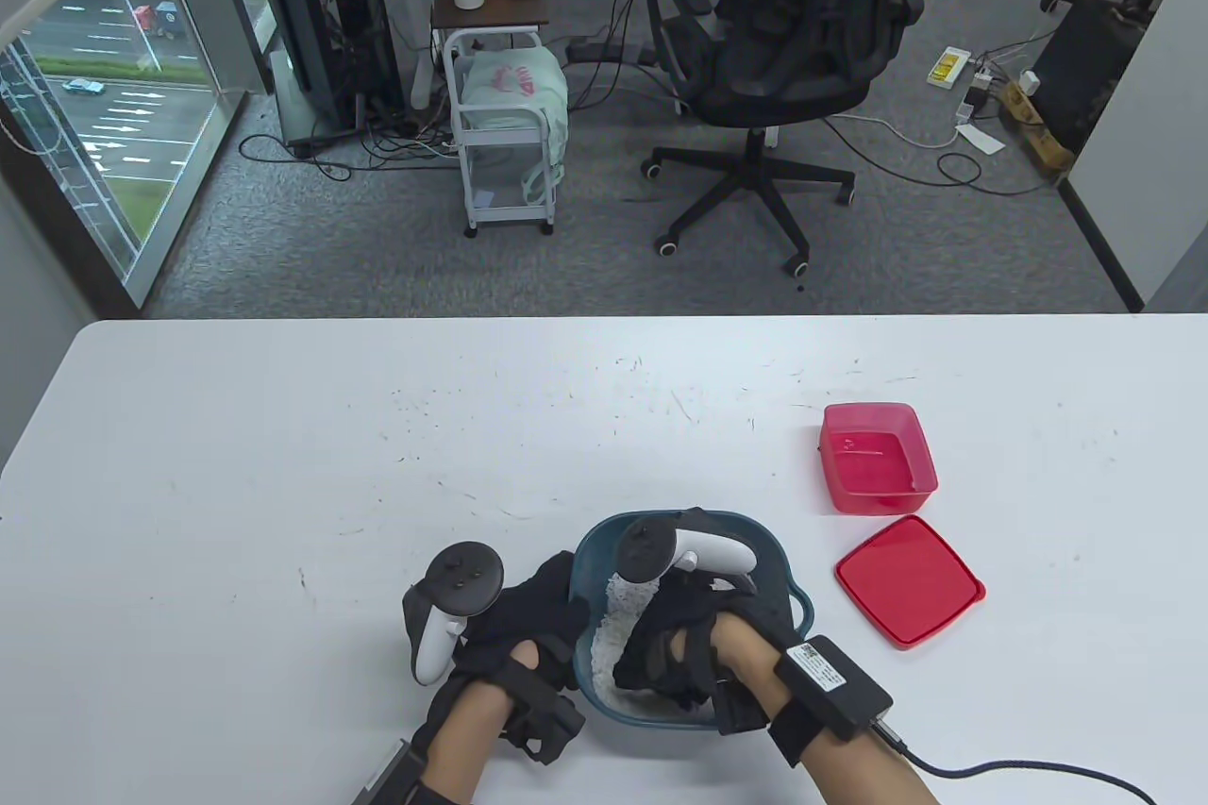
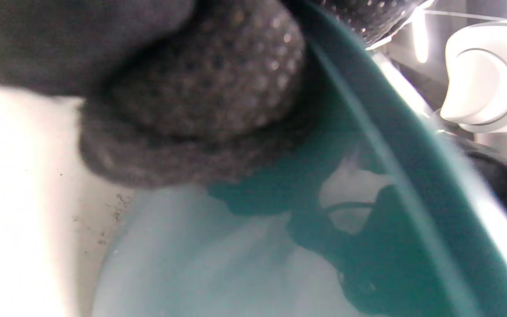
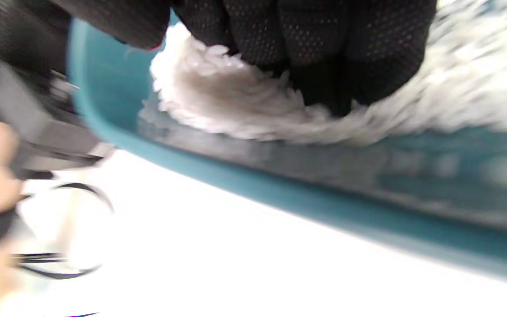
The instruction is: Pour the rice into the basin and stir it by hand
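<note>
Rice (image 1: 618,630) heaped in teal basin (image 1: 783,571) | right hand (image 1: 684,645) buried, fingers curled into grains for stirring | left hand (image 1: 528,616) grip clasping rim, steadying | red container (image 1: 878,458) emptied, lid (image 1: 908,580) beside, on counter (image 1: 283,465)

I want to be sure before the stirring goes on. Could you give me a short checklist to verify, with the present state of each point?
1. Rice is inside the blue basin: ok, white grains lie in it.
2. Red container is emptied: ok, no rice shows in it; its red lid lies on the table beside it.
3. Right hand is in the rice: ok, the right wrist view shows gloved fingers dug into the grains.
4. Left hand steadies the basin: ok, it rests at the basin's left rim; exact grip cannot tell.
5. No rice spilled on the table: cannot tell, the small dark specks there are not clearly grains.
</note>
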